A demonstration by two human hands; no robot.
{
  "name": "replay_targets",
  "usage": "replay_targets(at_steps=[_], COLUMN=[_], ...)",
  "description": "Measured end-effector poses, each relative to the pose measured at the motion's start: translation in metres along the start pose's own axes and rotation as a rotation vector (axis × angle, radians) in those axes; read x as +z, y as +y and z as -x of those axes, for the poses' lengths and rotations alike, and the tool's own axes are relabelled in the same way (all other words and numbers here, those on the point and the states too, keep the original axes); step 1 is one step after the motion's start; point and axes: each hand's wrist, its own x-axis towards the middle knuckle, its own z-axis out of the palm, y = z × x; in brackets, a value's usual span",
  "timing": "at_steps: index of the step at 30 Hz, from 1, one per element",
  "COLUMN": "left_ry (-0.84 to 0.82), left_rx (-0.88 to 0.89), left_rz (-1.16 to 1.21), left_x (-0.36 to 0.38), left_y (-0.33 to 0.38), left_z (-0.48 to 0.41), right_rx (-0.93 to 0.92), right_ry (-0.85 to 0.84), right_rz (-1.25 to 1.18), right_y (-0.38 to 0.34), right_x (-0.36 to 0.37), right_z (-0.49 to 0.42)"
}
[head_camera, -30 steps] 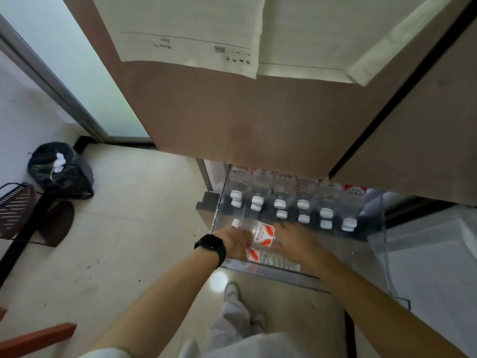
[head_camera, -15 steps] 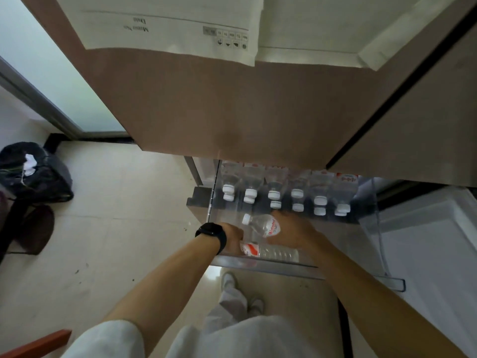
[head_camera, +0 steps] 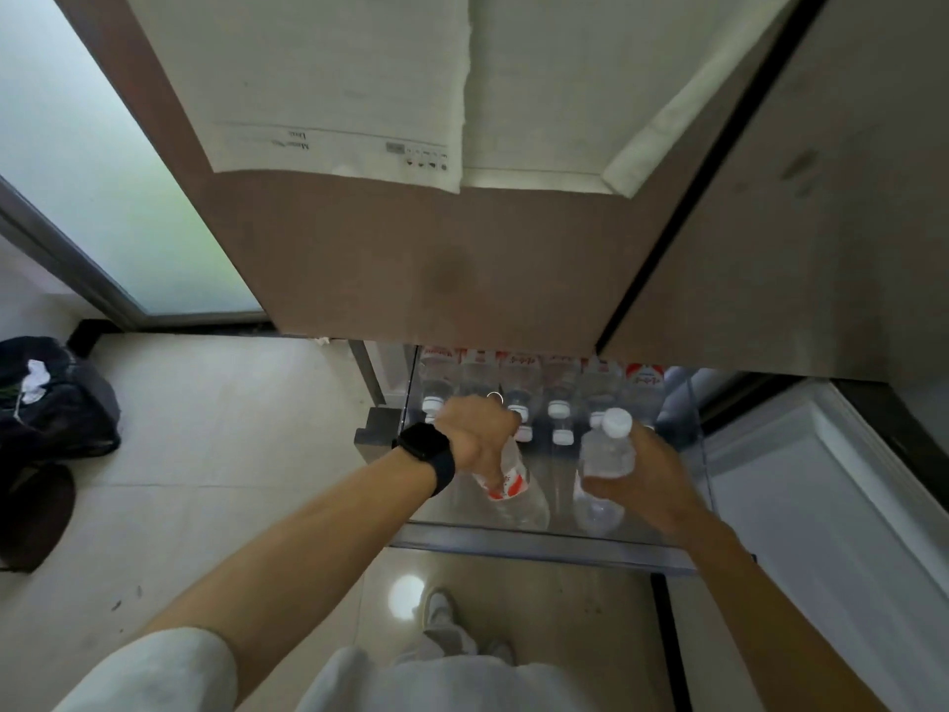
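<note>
Lifting two bottles out of clear drawer (head_camera: 539, 549), low centre of frame. Second ago: both flat on drawer floor, hands only laid on them. Now: left hand (head_camera: 475, 439) clenched round neck of red-label bottle (head_camera: 511, 485), tilted, base possibly touching floor, unclear through clear plastic. Right hand (head_camera: 647, 485) wrapped round second bottle (head_camera: 606, 452), upright, cap up, centre-right. Back row of bottles (head_camera: 558, 409) unmoved. Judged: grasp secured, pick-up nearly done; clearing drawer rim left.

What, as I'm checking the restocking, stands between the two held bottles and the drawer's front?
Nothing visible. The left hand holds the labelled bottle, the right hand the white-capped bottle, both over the drawer front; stored bottles lie farther back.
</note>
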Motion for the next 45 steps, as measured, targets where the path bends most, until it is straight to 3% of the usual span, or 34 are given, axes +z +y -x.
replay_targets(at_steps=[3,6,8,14,19,22,28,34,39,45], left_ry=[0.166,0.268,0.316,0.451,0.406,0.393,0.473,0.553,0.751,1.071], left_rx=[0.046,0.079,0.082,-0.067,-0.150,-0.126,-0.192,-0.288,-0.313,-0.354], left_rz=[-0.120,-0.062,0.125,0.988,1.309,1.293,1.038,1.047,1.138,1.119], left_x=[-0.011,-0.006,0.004,0.042,0.063,0.067,0.072,0.066,0.053,0.032], left_y=[0.012,0.020,0.019,0.020,0.039,0.058,0.079,0.073,0.064,0.047], left_z=[0.002,0.005,0.008,0.011,0.000,-0.002,-0.009,-0.001,0.042,0.167], right_rx=[-0.016,-0.007,-0.007,0.066,0.069,0.025,0.005,0.031,0.007,-0.247], right_ry=[0.066,0.135,0.124,0.130,0.072,0.091,0.069,0.128,0.262,0.247], right_rz=[-0.040,-0.043,-0.082,-0.084,-0.014,0.010,-0.041,-0.161,-0.339,-0.434], right_y=[0.001,0.000,0.008,0.019,0.029,0.027,0.036,0.024,-0.015,-0.099], right_x=[-0.003,0.006,0.019,0.031,0.035,0.032,0.040,0.024,-0.003,0.000], right_z=[0.009,0.017,0.018,0.011,0.000,0.002,-0.007,0.013,0.054,0.101])
